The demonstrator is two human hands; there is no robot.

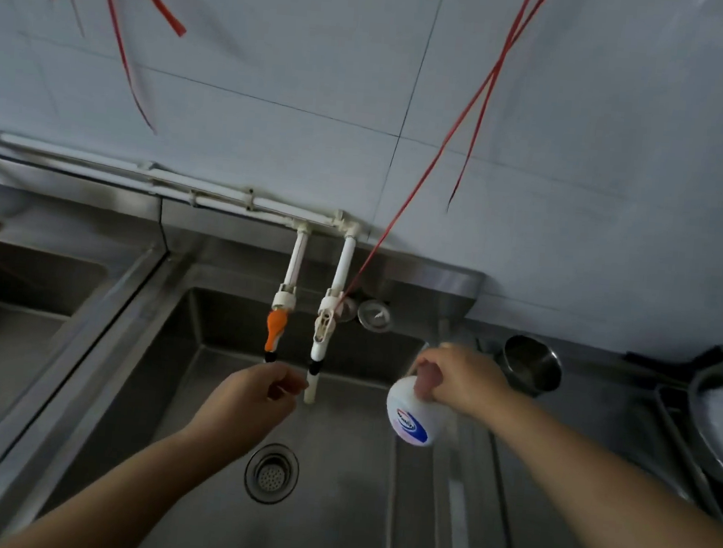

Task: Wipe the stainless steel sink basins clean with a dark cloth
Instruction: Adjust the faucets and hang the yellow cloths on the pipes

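Observation:
Two stainless steel sink basins lie below me: the right basin (343, 508) with a round drain (271, 473) and the left basin (18, 331). My left hand (252, 399) hovers over the right basin just under the two taps, its fingers curled with nothing visible in them. My right hand (459, 383) grips the neck of a white bottle (413, 416) with a blue label, tilted over the basin's right rim. No dark cloth is in view.
An orange-handled tap (276, 329) and a white tap (323, 336) hang from wall pipes. A steel cup (531, 365) stands on the counter to the right, with a large pan (718, 418) beyond. Red strings (451, 128) dangle from the tiled wall.

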